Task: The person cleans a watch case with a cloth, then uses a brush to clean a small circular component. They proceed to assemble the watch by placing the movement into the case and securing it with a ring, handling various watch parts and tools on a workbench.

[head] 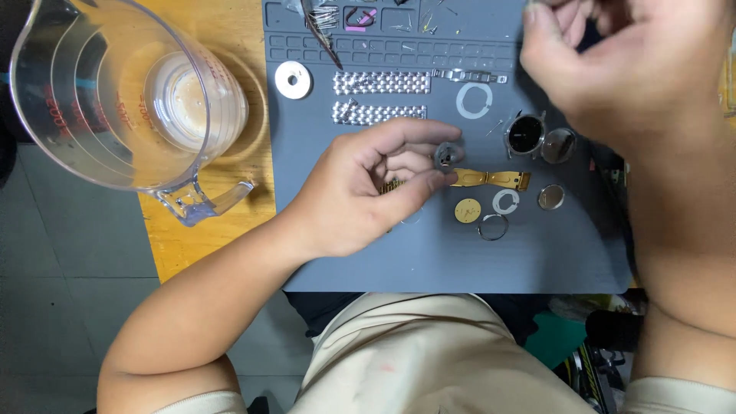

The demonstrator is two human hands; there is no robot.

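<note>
Under the left hand (pixel 360 192) lies a grey work mat (pixel 429 261) spread over a yellow table (pixel 199 245). That hand rests on the mat with its fingers curled, and its thumb and forefinger pinch a small round grey watch part (pixel 447 156). Just beyond its fingertips, touching the pinched piece or nearly so, a gold watch strap (pixel 491 179) lies flat, running away toward the right hand's side.

The right hand (pixel 629 61) hovers above the far edge of the mat, fingers bent loosely inward; I cannot tell whether it holds anything. Just below it sit a watch case with a dark face (pixel 526 135) and a round glass disc (pixel 558 146) beside it, touching or nearly touching.

Between the two hands, nearer the person's body, are a gold dial (pixel 468 210), a white ring (pixel 505 202), a thin metal ring (pixel 494 227) and a small silver disc (pixel 550 197), each a little apart. Beyond the left hand's fingers lie two silver strap pieces (pixel 381 82), one above the other, with a larger white ring (pixel 474 100) and a white washer (pixel 293 80) on either side. Well to the left of the left hand stands a clear plastic measuring jug (pixel 115 100), on top of a round white container.
</note>
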